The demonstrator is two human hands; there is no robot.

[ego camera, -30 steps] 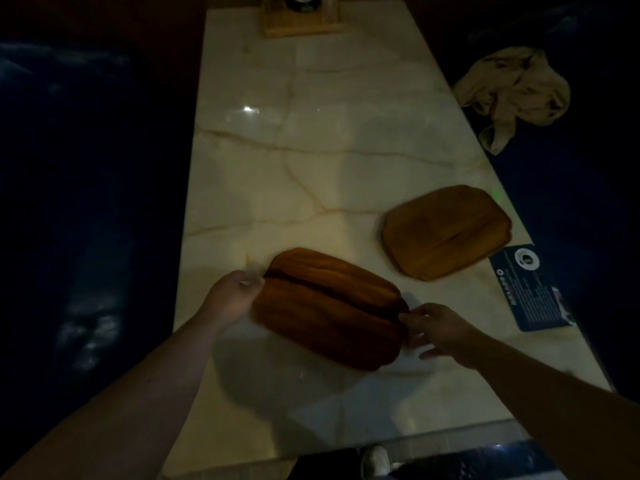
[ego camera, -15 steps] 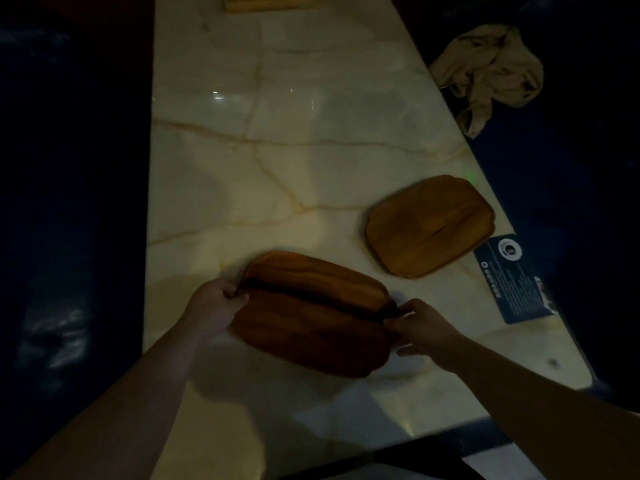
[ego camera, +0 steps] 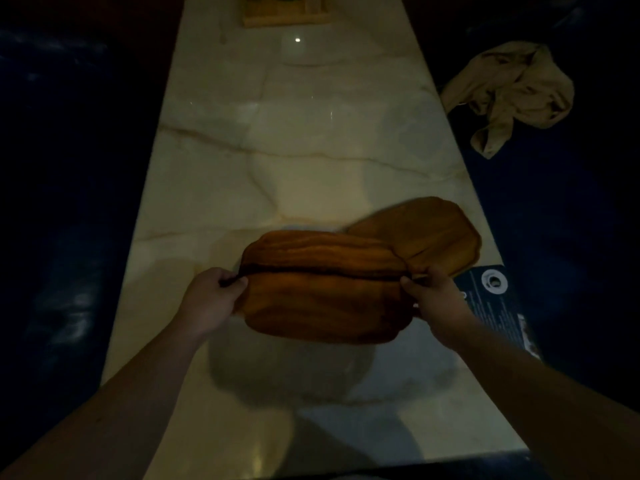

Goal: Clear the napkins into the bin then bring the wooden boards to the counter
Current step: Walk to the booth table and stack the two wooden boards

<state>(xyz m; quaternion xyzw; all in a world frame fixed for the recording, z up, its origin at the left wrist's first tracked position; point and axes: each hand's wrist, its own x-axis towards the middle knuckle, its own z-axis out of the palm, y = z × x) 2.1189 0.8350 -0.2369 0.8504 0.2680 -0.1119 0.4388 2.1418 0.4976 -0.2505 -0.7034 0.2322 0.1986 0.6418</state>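
Note:
I hold a stack of two brown wooden boards (ego camera: 322, 289) above the pale marble table (ego camera: 277, 161). My left hand (ego camera: 211, 299) grips the stack's left edge and my right hand (ego camera: 433, 299) grips its right edge. The stack casts a shadow on the table below it. A third wooden board (ego camera: 436, 233) lies flat on the table at the right, and the held stack overlaps its near left corner in view. No napkins or bin are visible.
A dark printed card (ego camera: 498, 306) lies at the table's right edge beside the lying board. A crumpled beige cloth (ego camera: 512, 95) rests on the dark blue seat at right. A wooden holder (ego camera: 284, 12) stands at the table's far end. Dark seating flanks both sides.
Both hands closed on the two stacked boards and lifted them off the table, carrying them right toward the third board. The view also shifted.

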